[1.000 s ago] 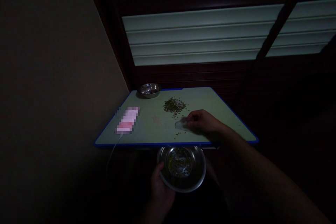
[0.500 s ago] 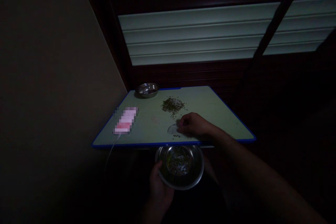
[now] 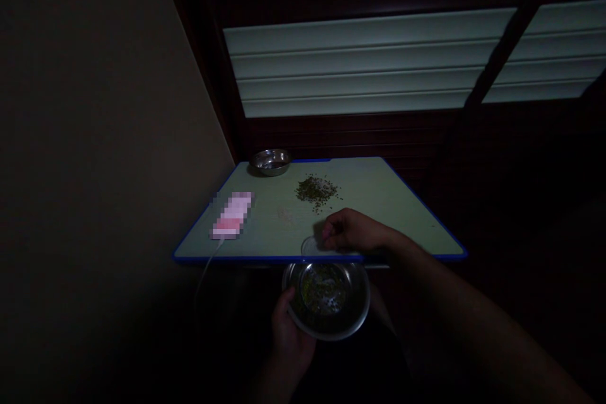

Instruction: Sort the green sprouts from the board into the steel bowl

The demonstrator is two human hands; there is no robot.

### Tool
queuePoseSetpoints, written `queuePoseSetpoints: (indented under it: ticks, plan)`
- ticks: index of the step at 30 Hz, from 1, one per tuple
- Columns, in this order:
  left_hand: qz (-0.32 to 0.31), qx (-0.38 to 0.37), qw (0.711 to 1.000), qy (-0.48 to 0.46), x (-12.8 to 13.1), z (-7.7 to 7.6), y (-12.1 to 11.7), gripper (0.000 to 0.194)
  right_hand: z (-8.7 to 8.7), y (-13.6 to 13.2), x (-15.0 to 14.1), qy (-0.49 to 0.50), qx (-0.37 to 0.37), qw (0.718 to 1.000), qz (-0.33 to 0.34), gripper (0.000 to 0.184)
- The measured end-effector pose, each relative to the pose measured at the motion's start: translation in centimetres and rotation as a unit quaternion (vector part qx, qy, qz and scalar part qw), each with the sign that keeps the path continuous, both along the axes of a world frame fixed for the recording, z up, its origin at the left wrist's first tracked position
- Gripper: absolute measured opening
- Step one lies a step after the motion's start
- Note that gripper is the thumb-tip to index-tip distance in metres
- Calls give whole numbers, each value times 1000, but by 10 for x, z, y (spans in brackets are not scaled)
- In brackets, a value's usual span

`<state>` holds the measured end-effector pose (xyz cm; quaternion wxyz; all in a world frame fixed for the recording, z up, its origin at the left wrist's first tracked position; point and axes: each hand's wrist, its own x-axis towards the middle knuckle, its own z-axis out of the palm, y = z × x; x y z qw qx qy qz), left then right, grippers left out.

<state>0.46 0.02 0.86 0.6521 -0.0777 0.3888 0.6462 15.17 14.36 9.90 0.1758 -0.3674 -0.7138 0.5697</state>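
My left hand grips the rim of a metal bowl just below the table's front edge. Small green grains, perhaps mung beans, lie in its bottom. Above it, my right hand is closed on a clear, thin, rounded piece, which looks like plastic and lies at the table edge. Most of that piece is hidden by the fingers. Farther back on the table, a loose pile of dark green grains is spread out, with strays around it.
The pale green table has a blue rim. A second metal bowl stands at its back left corner. Left of the pile lies a phone, blurred out, with a white cable hanging over the edge. A wall rises on the left.
My right hand has drawn the clear piece toward me, to the front edge. The few grains beside it there no longer show on the table. The left hand keeps the bowl below.
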Motion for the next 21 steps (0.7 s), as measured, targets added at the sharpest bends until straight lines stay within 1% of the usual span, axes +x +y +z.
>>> queuePoseSetpoints:
  ticks: [2, 3, 5, 7, 9, 11, 15, 21]
  plan:
    - [1, -1, 1000, 2, 0, 1, 0, 20, 3, 10, 2, 33, 0, 999, -30, 22]
    - [1, -2, 1000, 1, 0, 1, 0, 20, 4, 17, 4, 45, 12, 998, -49, 23]
    - [2, -3, 1000, -3, 0, 1, -1, 20, 5, 32, 8, 62, 58, 992, -95, 24]
    - [3, 1, 1000, -6, 0, 0, -1, 19, 1, 45, 11, 78, 105, 979, -160, 24]
    - [3, 6, 1000, -7, 1, 0, 0, 19, -5, 52, 14, 91, 149, 957, -231, 23]
    - [1, 5, 1000, -6, 1, -1, 0, 20, -13, 54, 15, 84, 181, 942, -270, 22]
    - [2, -2, 1000, -3, 0, -3, -1, 20, -21, 51, 13, 62, 209, 933, -287, 23]
    - [4, 3, 1000, 0, 0, -2, -4, 19, -21, 50, 15, 47, 217, 936, -272, 22]
